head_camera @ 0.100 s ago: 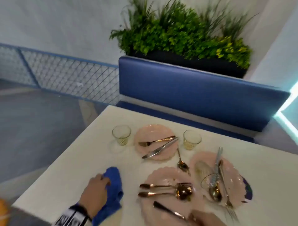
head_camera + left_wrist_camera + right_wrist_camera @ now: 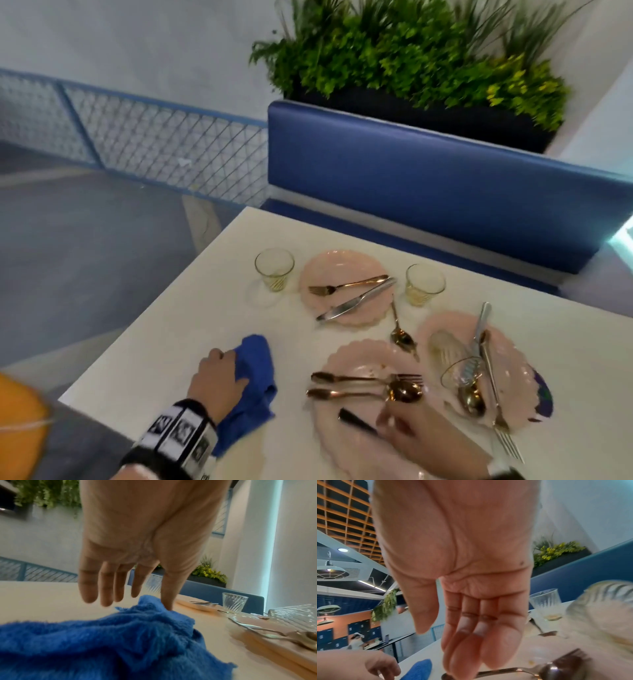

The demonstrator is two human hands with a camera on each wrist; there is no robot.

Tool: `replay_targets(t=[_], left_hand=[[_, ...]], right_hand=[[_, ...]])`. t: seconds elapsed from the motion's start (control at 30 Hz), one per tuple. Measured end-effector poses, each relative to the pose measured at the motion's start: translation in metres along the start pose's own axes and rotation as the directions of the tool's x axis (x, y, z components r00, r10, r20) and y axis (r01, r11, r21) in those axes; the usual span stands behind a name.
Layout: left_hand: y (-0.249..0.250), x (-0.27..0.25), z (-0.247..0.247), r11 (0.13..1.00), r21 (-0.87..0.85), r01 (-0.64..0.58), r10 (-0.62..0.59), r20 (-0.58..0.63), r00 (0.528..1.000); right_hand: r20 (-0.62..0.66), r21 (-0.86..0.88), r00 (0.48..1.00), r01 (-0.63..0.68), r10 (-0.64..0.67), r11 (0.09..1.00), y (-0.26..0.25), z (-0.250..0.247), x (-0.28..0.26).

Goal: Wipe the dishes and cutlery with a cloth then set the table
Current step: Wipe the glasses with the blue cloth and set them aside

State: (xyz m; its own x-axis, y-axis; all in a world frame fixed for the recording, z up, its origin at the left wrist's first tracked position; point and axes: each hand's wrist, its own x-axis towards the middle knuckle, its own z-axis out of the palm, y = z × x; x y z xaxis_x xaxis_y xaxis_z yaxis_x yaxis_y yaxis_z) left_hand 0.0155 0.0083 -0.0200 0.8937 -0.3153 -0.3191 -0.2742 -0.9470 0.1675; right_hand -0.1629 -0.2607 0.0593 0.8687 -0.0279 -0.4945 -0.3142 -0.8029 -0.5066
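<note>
Cloth (image 2: 255, 375) unmoved under left hand (image 2: 216, 378), grip loose; right hand (image 2: 416, 433) open, now nearer cutlery.

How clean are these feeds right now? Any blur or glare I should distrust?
Head view: soft motion blur, plant smeared, bright glare at right edge. Left wrist: blue cloth fuzzy up close. Right wrist: tipped glass badly blurred, fork soft.

No legible text anywhere; only black-and-white marker patterns on the wristband (image 2: 181, 437), unreadable.
</note>
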Motion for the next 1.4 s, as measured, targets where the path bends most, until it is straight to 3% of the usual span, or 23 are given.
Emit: replay_targets(t=[0.1,0.2,0.27,0.37,0.43,0.53,0.6,0.67,0.77,0.83,0.87,0.93,1.0,1.1,1.2,1.27,1.4], left_hand=[[-0.002,0.013,0.013,0.998,0.037,-0.055,0.050,0.116,0.992],[0.000,0.019,0.013,0.998,0.053,-0.045,0.038,0.128,0.991],[0.004,0.018,0.006,0.999,-0.024,-0.049,0.051,0.125,0.991],[0.014,0.021,-0.011,0.958,-0.284,-0.033,0.075,0.138,0.988],[0.021,0.021,-0.023,0.847,-0.530,-0.036,0.041,-0.002,0.999],[0.046,0.021,-0.045,0.656,-0.730,-0.191,0.068,-0.195,0.978],[0.067,0.021,-0.061,0.570,-0.785,-0.244,0.138,-0.201,0.970],[0.084,0.021,-0.075,0.461,-0.847,-0.266,0.286,-0.142,0.948],[0.092,0.026,-0.085,0.372,-0.900,-0.227,0.538,0.010,0.843],[0.089,0.038,-0.087,0.394,-0.886,-0.244,0.566,0.025,0.824],[0.085,0.049,-0.088,0.433,-0.852,-0.294,0.505,-0.040,0.862],[0.072,0.079,-0.088,0.615,-0.703,-0.357,0.263,-0.244,0.933],[0.058,0.111,-0.087,0.804,-0.537,-0.255,0.042,-0.376,0.926],[0.050,0.144,-0.086,0.922,-0.381,-0.077,-0.031,-0.271,0.962],[0.053,0.166,-0.080,0.936,-0.350,-0.034,-0.011,-0.127,0.992],[0.053,0.177,-0.072,0.897,-0.438,-0.055,0.004,-0.117,0.993],[0.049,0.169,-0.063,0.674,-0.717,-0.176,0.035,-0.207,0.978]], right_hand=[[-0.018,-0.008,0.997,0.071,-0.071,0.997,-0.023,-0.008,0.028],[-0.018,0.045,0.997,0.075,-0.074,0.996,-0.037,-0.005,0.057],[-0.035,0.052,0.995,0.096,-0.094,0.994,-0.044,-0.002,0.070],[-0.105,0.057,0.988,0.122,-0.116,0.991,-0.060,0.000,0.086],[-0.164,0.090,0.976,0.160,-0.144,0.983,-0.071,0.004,0.093],[-0.295,0.262,0.941,0.244,-0.163,0.934,-0.088,0.009,0.100],[-0.365,0.341,0.923,0.255,-0.122,0.905,-0.096,0.009,0.105],[-0.427,0.435,0.902,0.268,-0.065,0.860,-0.097,0.005,0.111],[-0.481,0.635,0.876,0.312,0.045,0.707,-0.083,-0.004,0.119],[-0.423,0.776,0.888,0.254,0.178,0.577,-0.072,-0.010,0.119],[-0.399,0.822,0.883,0.226,0.246,0.522,-0.067,-0.012,0.119],[-0.383,0.873,0.853,0.208,0.354,0.442,-0.060,-0.015,0.116],[-0.384,0.891,0.828,0.217,0.409,0.398,-0.056,-0.018,0.110],[-0.381,0.907,0.823,0.245,0.421,0.343,-0.050,-0.020,0.102],[-0.365,0.917,0.835,0.245,0.412,0.316,-0.049,-0.018,0.097],[-0.354,0.921,0.840,0.235,0.410,0.312,-0.051,-0.016,0.094],[-0.371,0.905,0.827,0.220,0.423,0.364,-0.054,-0.016,0.091]])
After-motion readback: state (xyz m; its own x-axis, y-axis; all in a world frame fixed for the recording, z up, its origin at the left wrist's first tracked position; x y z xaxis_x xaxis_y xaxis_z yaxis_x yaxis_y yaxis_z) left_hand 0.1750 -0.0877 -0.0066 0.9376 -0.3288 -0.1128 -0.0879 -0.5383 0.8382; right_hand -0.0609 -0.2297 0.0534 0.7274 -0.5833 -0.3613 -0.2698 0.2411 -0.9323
